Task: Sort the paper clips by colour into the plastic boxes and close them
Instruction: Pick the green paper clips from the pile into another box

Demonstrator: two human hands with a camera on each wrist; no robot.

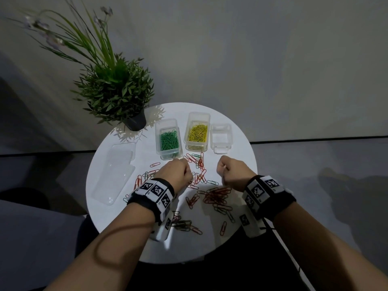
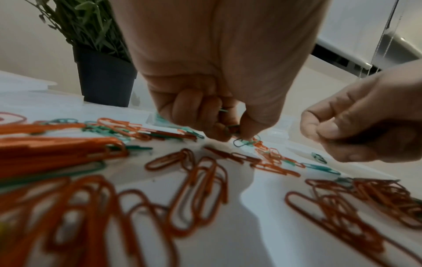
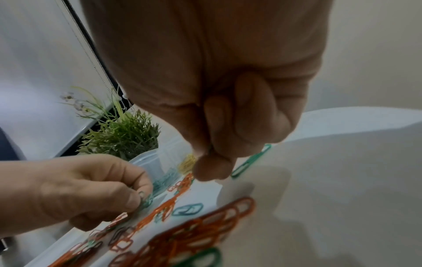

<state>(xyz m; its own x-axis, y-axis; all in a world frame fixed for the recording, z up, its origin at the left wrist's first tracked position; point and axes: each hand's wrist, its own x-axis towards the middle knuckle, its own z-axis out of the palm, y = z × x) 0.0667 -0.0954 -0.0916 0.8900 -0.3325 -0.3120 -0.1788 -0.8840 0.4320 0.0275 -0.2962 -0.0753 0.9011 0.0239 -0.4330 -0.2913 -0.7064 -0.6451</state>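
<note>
Red and green paper clips (image 1: pixel 216 196) lie scattered over the round white table (image 1: pixel 241 148). Behind them stand three open plastic boxes: one with green clips (image 1: pixel 169 141), one with yellow clips (image 1: pixel 197 133), one empty (image 1: pixel 220 138). My left hand (image 1: pixel 184 173) is low over the scatter, fingers curled round several green clips (image 2: pixel 233 128), thumb and forefinger pinching at another on the table. My right hand (image 1: pixel 222 175) hovers to its right, fingers curled, with a green clip (image 3: pixel 251 160) sticking out from behind its fingertips.
Clear plastic lids (image 1: pixel 117 171) lie at the table's left. A potted plant in a dark pot (image 1: pixel 135 121) stands at the back left, close to the green box. The table's edge runs just beyond the empty box and near my wrists.
</note>
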